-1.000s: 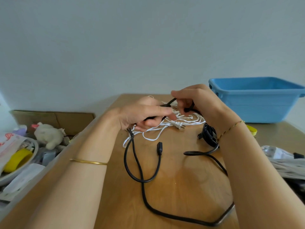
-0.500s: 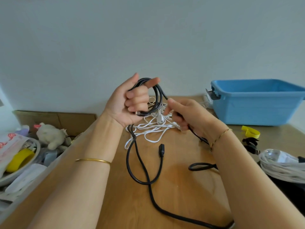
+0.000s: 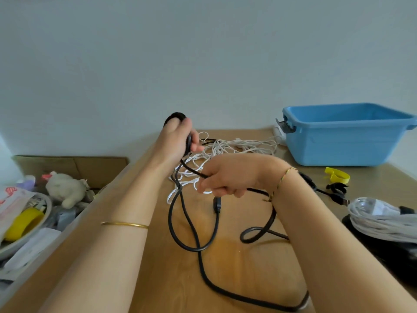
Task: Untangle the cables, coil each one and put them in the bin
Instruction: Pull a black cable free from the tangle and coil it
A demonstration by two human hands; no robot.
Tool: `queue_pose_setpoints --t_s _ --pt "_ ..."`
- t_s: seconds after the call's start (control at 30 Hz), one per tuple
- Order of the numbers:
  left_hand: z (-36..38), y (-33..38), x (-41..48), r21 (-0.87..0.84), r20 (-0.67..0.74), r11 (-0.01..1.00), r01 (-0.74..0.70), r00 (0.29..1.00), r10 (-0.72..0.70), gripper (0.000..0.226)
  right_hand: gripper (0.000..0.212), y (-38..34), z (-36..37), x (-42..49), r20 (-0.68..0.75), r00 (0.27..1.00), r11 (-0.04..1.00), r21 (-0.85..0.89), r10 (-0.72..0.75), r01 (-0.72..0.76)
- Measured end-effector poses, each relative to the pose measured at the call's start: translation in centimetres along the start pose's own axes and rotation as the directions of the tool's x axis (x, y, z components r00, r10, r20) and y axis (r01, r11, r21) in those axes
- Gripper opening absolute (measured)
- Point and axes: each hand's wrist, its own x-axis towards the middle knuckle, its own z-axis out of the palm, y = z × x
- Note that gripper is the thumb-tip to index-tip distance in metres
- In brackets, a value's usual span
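Left hand [image 3: 178, 141], right hand [image 3: 228, 177], apparently gripping cable [image 3: 195, 249]

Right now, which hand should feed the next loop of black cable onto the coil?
Right. The right hand pinches the loose run of the black cable just below the coil, while the left hand is full, holding that coil up.

A plain, pale grey-blue wall [image 3: 203, 53] fills the upper half of the view, evenly lit by soft, diffuse light. Below it, a light brown wooden desk [image 3: 248, 256] runs back to meet the wall. Left of the desk and lower down, a brown cardboard box [image 3: 67, 162] stands against the wall, with a pale plush toy [image 3: 65, 188] lying among clutter in front of it.
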Motion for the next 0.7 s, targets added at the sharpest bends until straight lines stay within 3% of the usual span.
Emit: queue_pose_setpoints --t_s 0.1,0.2,0.33,0.43,0.53,0.7 --pt "0.3 0.1 -0.6 0.437 0.107 0.895 -0.085 0.993 0.042 0.033 0.026 0.4 -1.5 -0.9 -0.232 0.971 0.996 -0.073 -0.058 0.042" --pt "0.7 0.9 -1.0 0.571 0.266 0.813 -0.116 0.963 -0.049 0.028 0.019 1.3 -2.3 -1.3 -0.454 0.884 0.993 -0.026 -0.111 0.111" --pt "0.9 2.1 -1.6 0.457 0.428 0.885 -0.087 0.894 -0.134 0.039 0.007 2.5 -2.9 -2.0 -0.636 0.758 0.973 0.045 -0.146 0.226" --pt "0.5 2.4 -1.8 0.210 0.551 0.974 0.088 0.812 -0.192 0.044 0.013 3.3 -3.0 -2.0 -0.731 0.659 0.954 0.042 -0.174 0.298" --pt "0.0 2.4 -1.7 0.073 0.662 0.966 0.248 0.712 -0.233 0.059 0.015 3.6 -2.7 -1.4 -0.742 0.632 0.941 0.007 -0.221 0.338" --pt "-0.8 2.3 -1.3 -0.108 0.751 0.913 0.393 0.634 -0.184 0.051 0.010 4.0 -2.7 -0.9 -0.759 0.606 0.929 0.001 -0.240 0.369"
